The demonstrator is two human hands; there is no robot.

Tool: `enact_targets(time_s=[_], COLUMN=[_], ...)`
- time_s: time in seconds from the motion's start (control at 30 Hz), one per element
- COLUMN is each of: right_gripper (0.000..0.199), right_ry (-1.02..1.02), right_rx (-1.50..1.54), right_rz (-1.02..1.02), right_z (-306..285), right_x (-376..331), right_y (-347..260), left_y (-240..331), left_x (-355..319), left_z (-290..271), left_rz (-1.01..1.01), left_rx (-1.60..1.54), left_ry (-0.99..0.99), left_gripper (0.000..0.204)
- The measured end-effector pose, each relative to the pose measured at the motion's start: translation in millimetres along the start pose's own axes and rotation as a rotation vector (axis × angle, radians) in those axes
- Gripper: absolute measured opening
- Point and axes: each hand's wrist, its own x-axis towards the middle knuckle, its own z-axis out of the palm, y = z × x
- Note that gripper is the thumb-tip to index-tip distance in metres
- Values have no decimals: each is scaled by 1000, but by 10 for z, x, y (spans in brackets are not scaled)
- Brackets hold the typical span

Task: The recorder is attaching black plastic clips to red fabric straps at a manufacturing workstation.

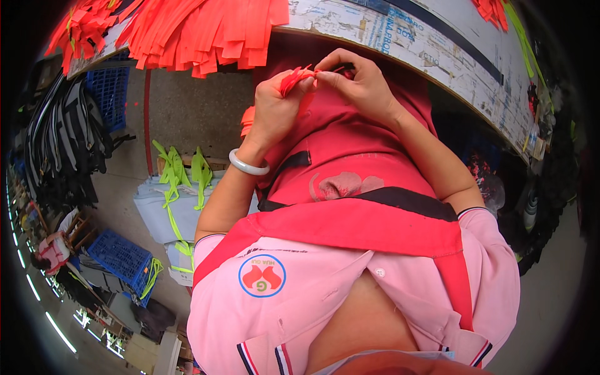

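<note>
In front of my apron, my left hand (274, 111) is closed around a bunch of bright orange-red fabric strips (292, 81). Their upper ends stick out above the fist, and part of the bunch hangs below, beside the wrist. My right hand (361, 84) meets the left one from the right, thumb and forefinger pinched on a small bit of the same orange-red strip. Many more orange-red strips (209, 34) lie in a layered heap on the table's near edge, just beyond my left hand.
The worn white table (400, 37) curves across the top and right. At the left stand a bundle of black and grey straps (62, 137) and blue crates (122, 259). Light-blue packages (156, 212) with yellow-green ties sit on the floor. Another person (53, 253) is at far left.
</note>
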Motion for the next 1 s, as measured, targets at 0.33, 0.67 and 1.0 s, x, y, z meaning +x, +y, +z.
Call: enact_targets(time_s=[0.33,0.67,1.0], right_gripper=[13,19,26], right_ry=[-46,-120,-88], right_rx=[976,709,530], right_rz=[629,636,500], right_z=[42,12,-79], right_x=[12,-106,52], right_y=[-117,-63,30], left_y=[120,31,295], left_x=[-20,6,68], left_z=[-9,-82,-92], left_rz=[-49,18,6], left_rx=[-82,-42,-142], left_ry=[-49,38,-92], left_gripper=[15,14,16])
